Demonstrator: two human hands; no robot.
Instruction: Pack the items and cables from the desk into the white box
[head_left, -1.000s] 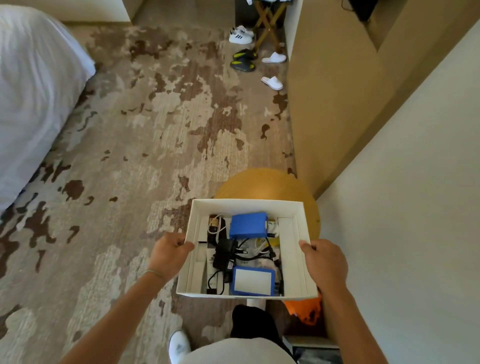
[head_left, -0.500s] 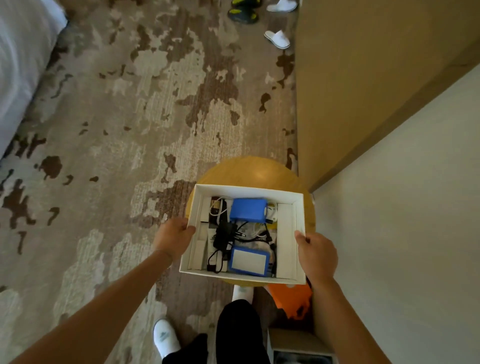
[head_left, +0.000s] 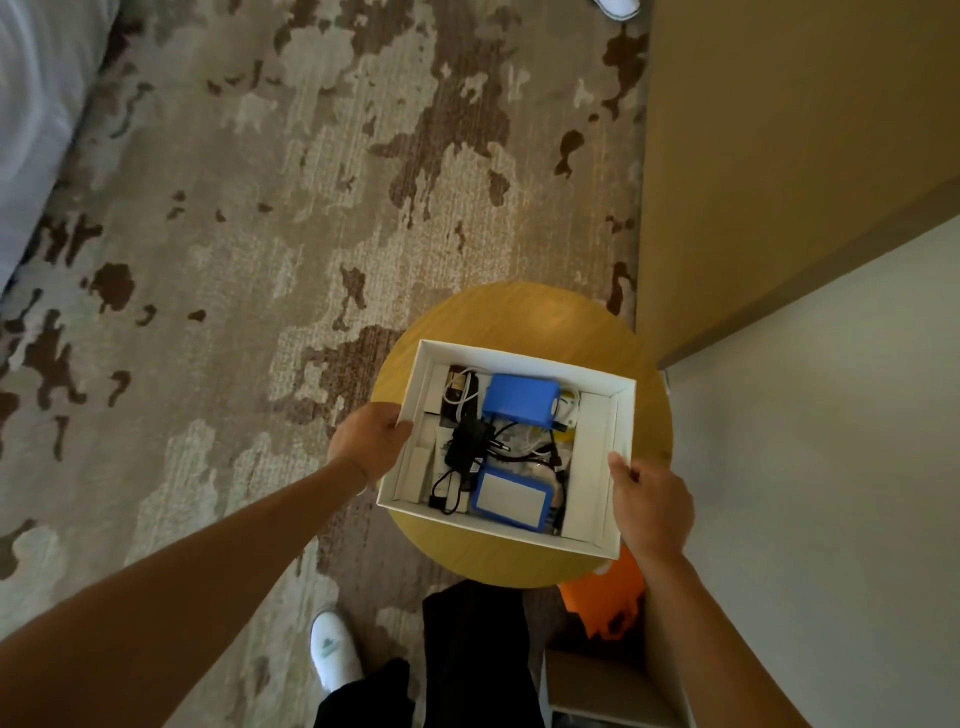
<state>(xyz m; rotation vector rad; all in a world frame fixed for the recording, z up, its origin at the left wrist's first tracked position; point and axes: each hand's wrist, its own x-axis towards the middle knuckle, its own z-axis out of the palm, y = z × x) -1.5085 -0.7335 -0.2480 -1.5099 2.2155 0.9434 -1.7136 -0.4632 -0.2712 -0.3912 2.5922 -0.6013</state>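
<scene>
The open white box (head_left: 597, 467) sits over a round wooden stool top (head_left: 519, 317). Inside lie a blue case (head_left: 519, 397), a second blue case with a white face (head_left: 511, 498), a black adapter with black cables (head_left: 467, 447) and white cables (head_left: 569, 410). My left hand (head_left: 371, 441) grips the box's left wall. My right hand (head_left: 652, 499) grips its right wall near the front corner. Whether the box rests on the stool or hangs just above it is unclear.
Patterned brown and beige carpet (head_left: 260, 208) spreads to the left, with a white bed (head_left: 36, 114) at the far left. A tan cabinet side (head_left: 779, 156) and pale wall (head_left: 831, 467) close the right. An orange object (head_left: 602, 597) and my white shoe (head_left: 332, 649) lie below.
My view has tilted down and moved forward. The box, held in both hands, now sits over the middle of the stool top rather than in front of it.
</scene>
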